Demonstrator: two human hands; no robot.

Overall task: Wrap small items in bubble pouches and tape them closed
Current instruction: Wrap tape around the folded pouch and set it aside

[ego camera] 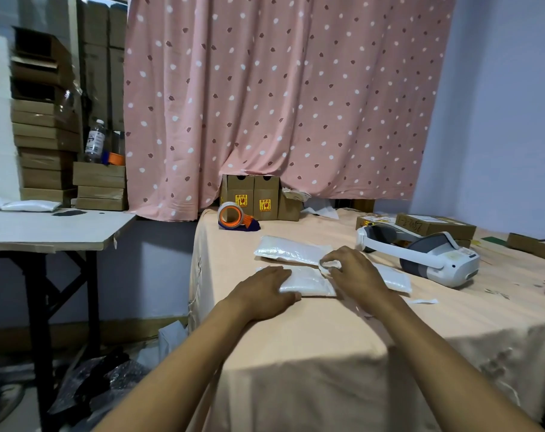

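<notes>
A white bubble pouch (308, 280) lies on the peach-covered table (296, 332) in front of me. My left hand (265, 291) lies flat on its left end, fingers straight, pressing it down. My right hand (354, 271) is over the pouch's right end, its fingers curled and pinching a small white fold or tape strip at the top edge. A second bubble pouch (291, 251) lies just behind, and a third (396, 277) pokes out to the right of my right hand. An orange tape dispenser (233, 217) sits at the table's far left.
A white headset (421, 252) lies right of the pouches. Brown cardboard boxes (252, 201) stand at the back by the pink curtain, more boxes (433, 226) at far right. A side table (46, 229) with stacked cartons stands to the left. Plastic wrap (93, 385) lies on the floor.
</notes>
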